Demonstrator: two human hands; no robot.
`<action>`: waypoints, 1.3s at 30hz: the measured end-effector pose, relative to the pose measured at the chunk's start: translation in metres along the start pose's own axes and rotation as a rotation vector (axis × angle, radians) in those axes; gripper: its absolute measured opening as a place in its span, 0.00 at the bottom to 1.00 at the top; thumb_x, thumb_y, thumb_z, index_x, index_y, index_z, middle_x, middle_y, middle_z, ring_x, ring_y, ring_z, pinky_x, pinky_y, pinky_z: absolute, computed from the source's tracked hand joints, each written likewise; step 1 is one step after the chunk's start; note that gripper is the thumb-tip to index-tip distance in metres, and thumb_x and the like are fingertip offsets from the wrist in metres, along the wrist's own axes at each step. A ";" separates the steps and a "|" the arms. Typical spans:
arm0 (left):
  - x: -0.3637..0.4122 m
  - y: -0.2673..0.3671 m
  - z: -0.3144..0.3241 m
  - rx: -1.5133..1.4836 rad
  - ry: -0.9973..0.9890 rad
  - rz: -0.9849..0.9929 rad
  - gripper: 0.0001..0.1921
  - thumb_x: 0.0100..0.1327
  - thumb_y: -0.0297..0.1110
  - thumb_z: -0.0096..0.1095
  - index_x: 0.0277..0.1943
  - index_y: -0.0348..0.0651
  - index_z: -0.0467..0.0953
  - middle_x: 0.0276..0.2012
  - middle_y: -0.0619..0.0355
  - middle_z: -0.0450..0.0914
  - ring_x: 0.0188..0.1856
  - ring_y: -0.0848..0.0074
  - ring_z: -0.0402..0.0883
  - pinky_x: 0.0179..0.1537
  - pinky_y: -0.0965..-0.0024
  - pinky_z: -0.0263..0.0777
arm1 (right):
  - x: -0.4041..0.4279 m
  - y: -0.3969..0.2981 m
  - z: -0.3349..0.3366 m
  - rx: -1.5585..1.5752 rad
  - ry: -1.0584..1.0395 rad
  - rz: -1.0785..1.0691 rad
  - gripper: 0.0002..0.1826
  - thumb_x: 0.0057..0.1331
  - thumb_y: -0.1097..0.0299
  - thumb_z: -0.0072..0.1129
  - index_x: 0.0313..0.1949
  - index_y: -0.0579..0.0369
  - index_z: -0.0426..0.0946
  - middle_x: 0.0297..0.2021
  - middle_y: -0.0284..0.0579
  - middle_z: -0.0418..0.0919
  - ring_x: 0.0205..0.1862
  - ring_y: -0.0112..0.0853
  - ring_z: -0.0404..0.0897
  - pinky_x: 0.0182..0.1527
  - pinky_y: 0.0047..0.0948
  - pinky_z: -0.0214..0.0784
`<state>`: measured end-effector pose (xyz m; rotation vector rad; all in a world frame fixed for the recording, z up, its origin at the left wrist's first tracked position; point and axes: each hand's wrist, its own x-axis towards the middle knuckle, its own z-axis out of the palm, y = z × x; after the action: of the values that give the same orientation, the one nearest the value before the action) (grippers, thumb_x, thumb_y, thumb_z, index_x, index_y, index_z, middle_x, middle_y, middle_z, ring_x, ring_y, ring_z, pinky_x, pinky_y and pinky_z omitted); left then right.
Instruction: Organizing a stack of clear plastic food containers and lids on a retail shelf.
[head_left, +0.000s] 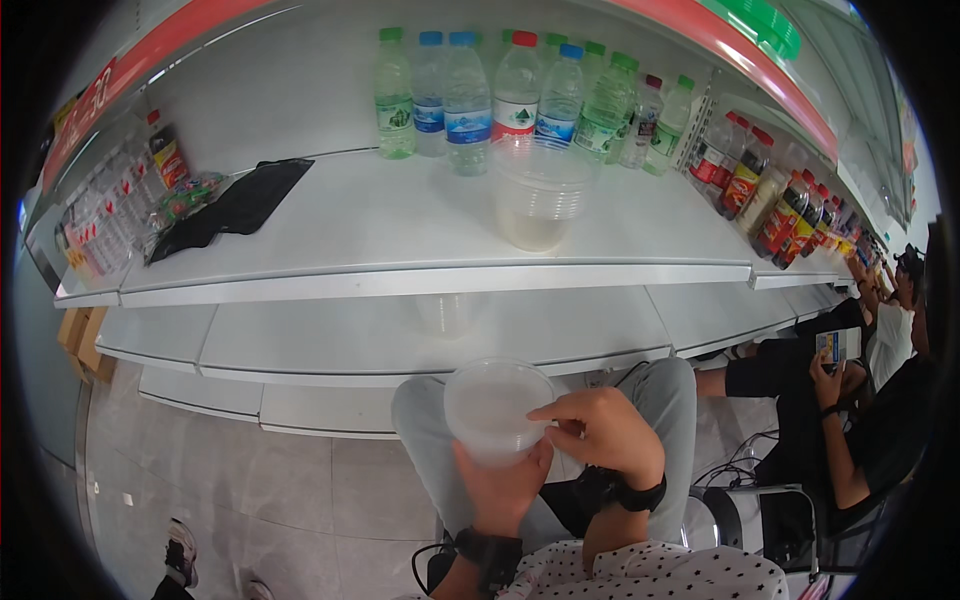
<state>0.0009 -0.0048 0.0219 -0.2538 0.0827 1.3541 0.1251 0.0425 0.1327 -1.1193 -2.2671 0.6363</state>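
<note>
A translucent round plastic container is held above the lap, its round top facing up. My left hand grips it from below, with fingers and thumb around its lower side. My right hand is at the container's right rim, index finger extended against it and the other fingers curled; it does not clearly grip anything. On the shelf ahead stands a stack of similar clear plastic containers, nested together. Black straps with small devices are on both wrists.
Behind the stack, several water bottles line the white shelf. Cola bottles stand at right. A black cloth or bag and packed bottles lie at left. A seated person holds a phone at right; someone's shoe shows lower left.
</note>
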 end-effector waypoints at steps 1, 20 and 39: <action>0.001 0.000 -0.001 -0.011 0.007 0.000 0.34 0.57 0.62 0.46 0.62 0.52 0.60 0.60 0.58 0.63 0.61 0.67 0.62 0.59 0.60 0.59 | -0.002 0.003 0.002 -0.001 0.009 -0.036 0.13 0.49 0.75 0.62 0.37 0.52 0.82 0.20 0.42 0.77 0.18 0.31 0.72 0.23 0.24 0.64; 0.001 0.000 0.008 0.003 0.007 0.009 0.33 0.56 0.63 0.46 0.61 0.55 0.62 0.59 0.60 0.65 0.59 0.67 0.64 0.55 0.60 0.62 | 0.000 -0.005 -0.003 -0.019 0.154 0.022 0.08 0.45 0.74 0.62 0.28 0.53 0.79 0.19 0.40 0.75 0.20 0.32 0.74 0.24 0.26 0.66; 0.001 -0.001 0.003 0.023 0.014 0.043 0.32 0.57 0.64 0.45 0.60 0.57 0.64 0.57 0.62 0.67 0.57 0.68 0.66 0.52 0.61 0.64 | 0.007 -0.004 -0.004 0.086 0.910 -0.176 0.39 0.48 0.82 0.58 0.62 0.61 0.59 0.57 0.59 0.69 0.29 0.26 0.79 0.36 0.23 0.69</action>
<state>0.0023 -0.0033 0.0247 -0.2433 0.1153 1.3935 0.1220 0.0473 0.1400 -0.8919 -1.5023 0.0936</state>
